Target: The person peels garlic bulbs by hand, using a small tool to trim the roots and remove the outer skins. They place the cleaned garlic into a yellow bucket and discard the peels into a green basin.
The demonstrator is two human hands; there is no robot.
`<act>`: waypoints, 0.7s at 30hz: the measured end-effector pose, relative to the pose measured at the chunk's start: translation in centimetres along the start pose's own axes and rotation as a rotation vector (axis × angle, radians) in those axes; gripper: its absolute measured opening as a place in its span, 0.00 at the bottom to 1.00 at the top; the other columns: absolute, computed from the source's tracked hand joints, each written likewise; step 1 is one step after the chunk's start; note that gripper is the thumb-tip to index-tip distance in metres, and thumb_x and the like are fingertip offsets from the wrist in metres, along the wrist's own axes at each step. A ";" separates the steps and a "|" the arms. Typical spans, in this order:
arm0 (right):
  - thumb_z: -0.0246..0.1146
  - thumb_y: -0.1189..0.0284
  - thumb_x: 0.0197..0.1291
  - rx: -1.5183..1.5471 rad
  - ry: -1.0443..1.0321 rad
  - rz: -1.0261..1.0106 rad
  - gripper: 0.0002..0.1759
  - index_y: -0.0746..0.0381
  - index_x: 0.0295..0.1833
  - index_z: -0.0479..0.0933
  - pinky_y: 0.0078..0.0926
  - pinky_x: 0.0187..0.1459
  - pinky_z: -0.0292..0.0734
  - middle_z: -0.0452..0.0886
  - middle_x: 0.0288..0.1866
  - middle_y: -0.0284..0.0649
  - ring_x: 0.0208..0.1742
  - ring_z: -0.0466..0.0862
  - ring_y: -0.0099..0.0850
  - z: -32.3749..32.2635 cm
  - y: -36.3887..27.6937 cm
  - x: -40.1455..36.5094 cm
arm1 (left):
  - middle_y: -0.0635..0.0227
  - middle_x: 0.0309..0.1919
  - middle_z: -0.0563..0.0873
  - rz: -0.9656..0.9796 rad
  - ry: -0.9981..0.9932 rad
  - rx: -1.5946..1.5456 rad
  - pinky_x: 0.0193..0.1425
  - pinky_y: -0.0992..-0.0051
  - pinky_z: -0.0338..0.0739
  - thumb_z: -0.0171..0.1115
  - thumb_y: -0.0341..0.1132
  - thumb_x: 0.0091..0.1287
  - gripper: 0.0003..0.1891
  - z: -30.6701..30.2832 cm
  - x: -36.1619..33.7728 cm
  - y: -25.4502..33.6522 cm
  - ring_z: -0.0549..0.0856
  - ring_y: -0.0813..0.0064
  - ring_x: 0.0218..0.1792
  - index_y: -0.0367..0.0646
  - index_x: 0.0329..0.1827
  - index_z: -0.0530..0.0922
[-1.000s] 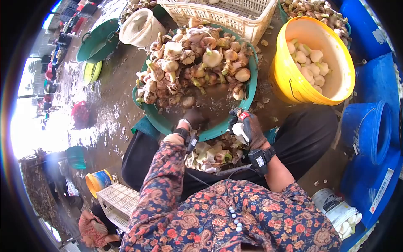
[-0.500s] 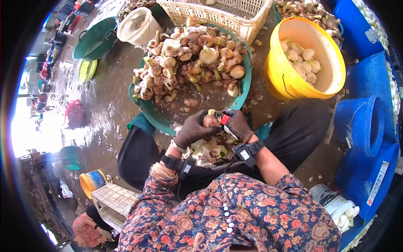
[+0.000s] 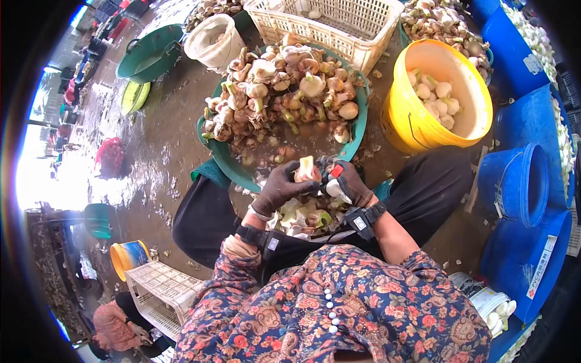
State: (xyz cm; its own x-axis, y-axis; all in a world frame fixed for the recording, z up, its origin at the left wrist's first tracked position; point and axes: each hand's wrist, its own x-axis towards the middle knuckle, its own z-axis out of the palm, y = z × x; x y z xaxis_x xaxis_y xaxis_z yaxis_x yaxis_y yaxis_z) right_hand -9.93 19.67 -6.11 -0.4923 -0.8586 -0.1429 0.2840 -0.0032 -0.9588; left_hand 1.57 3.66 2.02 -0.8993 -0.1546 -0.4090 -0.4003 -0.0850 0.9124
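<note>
In my left hand (image 3: 281,189), which wears a dark glove, a garlic bulb (image 3: 308,172) with a cut pale stalk points upward between closed fingers. My gloved right hand (image 3: 351,183) is closed just beside the bulb, a small red piece showing at its fingers; what it grips is hidden. Beyond both hands stands a green tub (image 3: 362,124) with a heap of unpeeled garlic bulbs (image 3: 284,85) in muddy water. Below them, pale peelings (image 3: 302,219) lie in a pile between my legs.
A yellow bucket (image 3: 396,124) with peeled bulbs stands right of the tub. Behind the tub is a white plastic crate (image 3: 315,27), with a white bucket (image 3: 213,51) to its left. Blue bins (image 3: 514,187) line the right side. Another person (image 3: 118,327) sits at lower left.
My right hand has moved slightly away from the bulb, which is now tipped more upright and more exposed in my left hand. The whole view has shifted a little.
</note>
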 end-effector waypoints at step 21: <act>0.66 0.62 0.54 -0.195 -0.289 0.283 0.26 0.68 0.53 0.73 0.23 0.48 0.71 0.80 0.44 0.37 0.43 0.75 0.23 1.2 -6.0 0.2 | 0.62 0.35 0.85 -0.059 0.345 -0.111 0.40 0.75 0.75 0.62 0.29 0.60 0.10 0.6 -0.3 -3.1 0.83 0.71 0.35 0.36 0.43 0.80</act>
State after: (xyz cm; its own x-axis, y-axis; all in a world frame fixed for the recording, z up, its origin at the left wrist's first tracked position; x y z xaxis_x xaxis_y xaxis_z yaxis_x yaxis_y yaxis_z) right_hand -10.69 18.92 -0.10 -0.1593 -0.9199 -0.3584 0.2007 0.3252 -0.9241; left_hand 2.96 4.58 -0.68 -0.7553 -0.4677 -0.4592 -0.4115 -0.2070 0.8876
